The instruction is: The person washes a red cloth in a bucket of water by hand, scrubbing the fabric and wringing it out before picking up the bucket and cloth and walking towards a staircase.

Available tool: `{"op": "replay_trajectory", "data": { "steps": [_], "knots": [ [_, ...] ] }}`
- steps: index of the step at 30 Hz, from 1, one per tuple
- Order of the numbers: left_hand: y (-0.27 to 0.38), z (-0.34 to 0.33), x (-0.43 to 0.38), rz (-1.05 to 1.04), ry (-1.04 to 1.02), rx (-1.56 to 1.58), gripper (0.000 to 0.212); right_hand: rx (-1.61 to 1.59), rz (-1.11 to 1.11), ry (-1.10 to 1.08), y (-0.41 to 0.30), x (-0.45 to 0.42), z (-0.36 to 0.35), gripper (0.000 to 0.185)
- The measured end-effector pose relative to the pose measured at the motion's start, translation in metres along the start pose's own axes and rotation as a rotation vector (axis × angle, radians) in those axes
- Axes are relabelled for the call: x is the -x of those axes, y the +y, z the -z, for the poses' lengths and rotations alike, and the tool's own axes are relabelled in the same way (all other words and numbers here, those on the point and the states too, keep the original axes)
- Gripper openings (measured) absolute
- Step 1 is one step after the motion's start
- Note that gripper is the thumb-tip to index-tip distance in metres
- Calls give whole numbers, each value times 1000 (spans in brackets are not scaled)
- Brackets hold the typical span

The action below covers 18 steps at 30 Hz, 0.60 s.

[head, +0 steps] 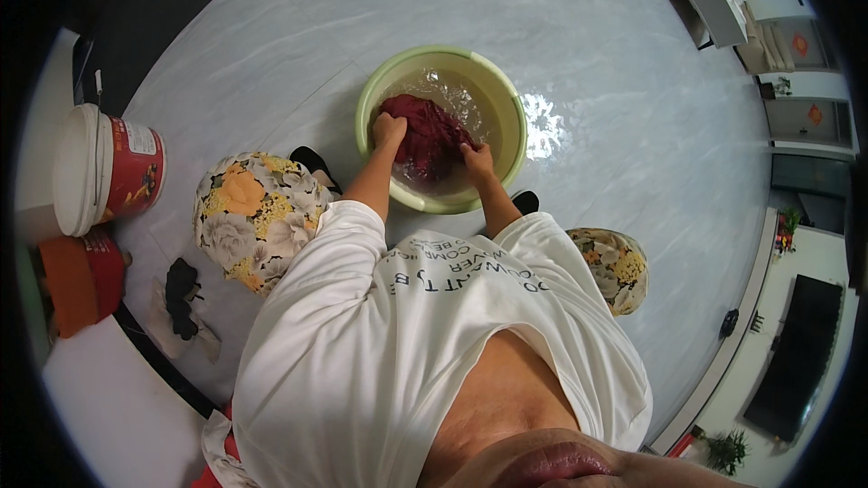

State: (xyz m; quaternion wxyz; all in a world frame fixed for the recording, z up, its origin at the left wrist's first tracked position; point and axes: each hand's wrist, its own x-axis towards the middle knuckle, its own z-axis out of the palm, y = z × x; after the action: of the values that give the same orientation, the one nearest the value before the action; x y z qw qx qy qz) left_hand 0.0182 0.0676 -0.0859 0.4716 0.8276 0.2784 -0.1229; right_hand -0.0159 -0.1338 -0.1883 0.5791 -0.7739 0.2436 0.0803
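Note:
A round light-green plastic basin (521, 118) stands on the floor in front of me, partly filled with cloudy water (468, 91). In it lies a wet dark-red cloth (427, 132), bunched and partly under the surface. My left hand (389, 129) grips the cloth at its left end, close to the basin's left wall. At the cloth's right end, my right hand (478, 158) pinches an edge between thumb and fingers. Both wrists reach in over the near rim. The fingertips of both hands are partly hidden by the cloth.
To the left stands a white-and-red plastic bucket (112, 169), with an orange-red container or bag (74, 285) beside it. Dark and pale cloths (182, 305) lie on the grey tiled floor (285, 54). My knees in floral fabric (261, 220) flank the basin. A television (793, 359) is far right.

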Motion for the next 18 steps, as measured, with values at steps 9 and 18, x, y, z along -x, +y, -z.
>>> {"op": "replay_trajectory", "data": {
  "steps": [9,18],
  "knots": [
    [47,-34,62,-258,-121,-429,36,-840,-615,-798,-82,60,9,85],
    [101,-72,190,-846,-213,-180,29,-1308,-174,-811,-92,65,25,62]
  ]
}}
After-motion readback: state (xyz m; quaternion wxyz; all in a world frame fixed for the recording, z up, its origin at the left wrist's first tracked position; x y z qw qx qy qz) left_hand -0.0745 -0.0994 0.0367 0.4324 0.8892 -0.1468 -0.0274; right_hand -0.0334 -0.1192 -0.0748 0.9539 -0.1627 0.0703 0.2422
